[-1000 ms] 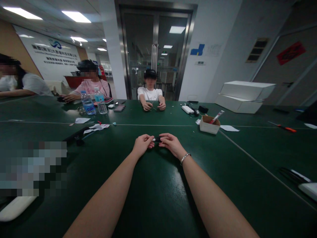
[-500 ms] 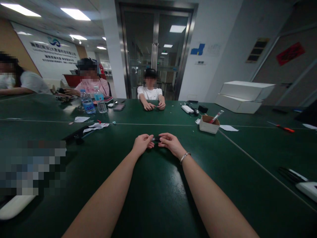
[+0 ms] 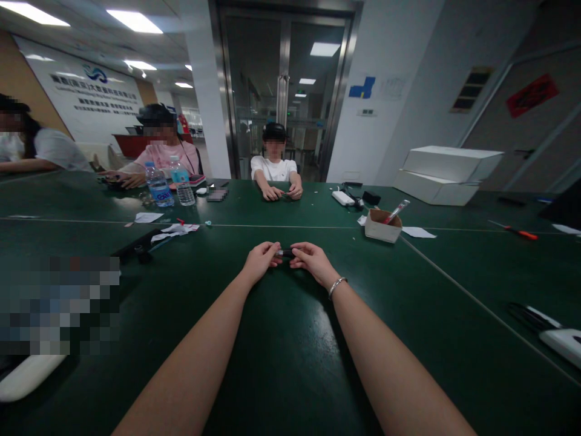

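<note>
1. Two bare forearms (image 3: 195, 345) stretch across a dark green counter (image 3: 290, 363), one silver bracelet (image 3: 337, 287) circling the right wrist.
2. Two objects flank them at the edges: one white-ended item (image 3: 29, 378), mostly masked by pixelation, at left, and one white device (image 3: 563, 342) with a dark part at right.
3. At centre, the two hands, left hand (image 3: 261, 261) and right hand (image 3: 314, 261), face each other, fingers drawn narrow on one small black-and-silver object (image 3: 285, 253). It sits between them, the left at its silver end, the right at its black end; whether it touches the counter cannot be told.
4. Beyond, one long black item (image 3: 136, 243) lies at left near crumpled white paper (image 3: 175, 230). At right stand one small open box (image 3: 382, 229), one clear stick-like item (image 3: 397, 210) leaning out, and, well apart, one orange-handled screwdriver (image 3: 526, 235).
5. Farther back, two plastic bottles (image 3: 160, 191) stand side by side; one white block (image 3: 343, 198) lies beside dark cords; two white boxes (image 3: 436, 189) are stacked.
6. Three people sit across the way: one in pink (image 3: 170, 158), two in white (image 3: 273, 169).
7. Behind them, two glass doors (image 3: 254, 72) meet within one metal frame.
</note>
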`<control>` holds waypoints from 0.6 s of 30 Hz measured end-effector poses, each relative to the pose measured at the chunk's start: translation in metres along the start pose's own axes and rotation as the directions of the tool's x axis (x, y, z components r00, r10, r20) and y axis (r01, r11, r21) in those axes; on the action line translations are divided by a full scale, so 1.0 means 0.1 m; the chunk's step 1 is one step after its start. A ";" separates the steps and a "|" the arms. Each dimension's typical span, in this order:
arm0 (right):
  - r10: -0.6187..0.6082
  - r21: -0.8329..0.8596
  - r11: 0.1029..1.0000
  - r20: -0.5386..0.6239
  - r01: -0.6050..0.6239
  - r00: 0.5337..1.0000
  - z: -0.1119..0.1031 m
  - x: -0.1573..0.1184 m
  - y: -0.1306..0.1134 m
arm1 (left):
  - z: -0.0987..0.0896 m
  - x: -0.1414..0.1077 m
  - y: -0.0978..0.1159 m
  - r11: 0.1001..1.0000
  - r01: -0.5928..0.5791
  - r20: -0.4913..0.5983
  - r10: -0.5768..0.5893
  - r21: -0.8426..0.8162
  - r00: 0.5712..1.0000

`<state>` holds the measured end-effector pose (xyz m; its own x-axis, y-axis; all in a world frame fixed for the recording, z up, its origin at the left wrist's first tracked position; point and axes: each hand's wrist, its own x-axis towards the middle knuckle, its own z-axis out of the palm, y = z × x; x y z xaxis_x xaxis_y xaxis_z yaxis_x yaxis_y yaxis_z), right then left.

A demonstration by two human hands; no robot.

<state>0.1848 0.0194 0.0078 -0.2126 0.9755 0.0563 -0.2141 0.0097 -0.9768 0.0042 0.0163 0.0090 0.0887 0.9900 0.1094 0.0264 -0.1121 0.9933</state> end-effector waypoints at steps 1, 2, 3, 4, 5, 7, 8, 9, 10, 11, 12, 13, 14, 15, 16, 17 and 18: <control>0.001 -0.003 1.000 0.000 -0.001 1.000 0.00 0.00 0.00 | 0.00 0.01 -0.01 1.000 0.007 -0.008 -0.007 0.025 1.000; 0.001 -0.006 1.000 0.000 -0.001 1.000 0.00 -0.01 0.00 | 0.00 0.01 -0.02 0.999 0.003 -0.011 -0.003 0.054 1.000; 0.002 -0.007 1.000 0.001 -0.002 1.000 0.00 -0.01 0.00 | -0.01 0.02 -0.03 0.997 -0.012 -0.009 0.013 0.081 1.000; 0.001 -0.006 1.000 -0.001 -0.001 1.000 0.01 -0.01 0.00 | -0.01 0.02 -0.03 0.994 -0.036 -0.004 0.037 0.102 0.999; 0.000 -0.006 1.000 -0.005 0.000 1.000 0.01 -0.01 0.00 | -0.01 0.02 -0.04 0.992 -0.060 0.002 0.061 0.114 0.998; 0.009 -0.010 1.000 -0.019 -0.009 1.000 0.03 0.00 -0.01 | -0.03 0.03 -0.04 0.988 -0.094 0.011 0.094 0.120 0.996; 0.025 -0.017 1.000 -0.027 -0.025 0.999 0.04 0.01 -0.02 | -0.03 0.03 -0.04 0.988 -0.103 0.012 0.103 0.116 0.995; 0.047 -0.027 0.999 -0.035 -0.047 0.998 0.06 0.03 -0.03 | -0.04 0.03 -0.04 0.988 -0.110 0.010 0.109 0.108 0.994; 0.071 -0.039 0.997 -0.041 -0.073 0.997 0.07 0.04 -0.04 | -0.05 0.04 -0.04 0.989 -0.117 0.004 0.117 0.095 0.993; 0.095 -0.052 0.994 -0.044 -0.097 0.994 0.09 0.06 -0.06 | -0.06 0.05 -0.04 0.989 -0.128 -0.007 0.129 0.078 0.992; 0.115 -0.063 0.991 -0.046 -0.118 0.992 0.10 0.08 -0.08 | -0.06 0.06 -0.04 0.988 -0.141 -0.020 0.143 0.057 0.990; 0.125 -0.069 0.989 -0.047 -0.128 0.991 0.12 0.11 -0.09 | -0.07 0.07 -0.05 0.987 -0.155 -0.035 0.157 0.037 0.987; 0.125 -0.068 0.989 -0.051 -0.129 0.991 0.13 0.13 -0.11 | -0.07 0.08 -0.05 0.985 -0.169 -0.046 0.169 0.018 0.984; 0.119 -0.064 0.990 -0.057 -0.123 0.991 0.14 0.16 -0.12 | -0.08 0.09 -0.06 0.983 -0.182 -0.054 0.182 0.004 0.982; 0.105 -0.055 0.993 -0.066 -0.108 0.992 0.16 0.19 -0.12 | -0.08 0.10 -0.06 0.981 -0.195 -0.063 0.194 -0.004 0.979; 0.087 -0.046 0.995 -0.074 -0.090 0.993 0.17 0.22 -0.12 | -0.09 0.11 -0.07 0.979 -0.206 -0.072 0.205 -0.007 0.976; 0.068 -0.042 0.997 -0.079 -0.072 0.995 0.18 0.25 -0.11 | -0.10 0.12 -0.07 0.977 -0.214 -0.083 0.213 -0.005 0.973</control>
<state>0.1649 0.0393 0.0234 -0.1512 0.9881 -0.0269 -0.1577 -0.0510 -0.9862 -0.0045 0.0295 0.0032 0.0090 0.9469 0.3213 0.0017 -0.3214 0.9470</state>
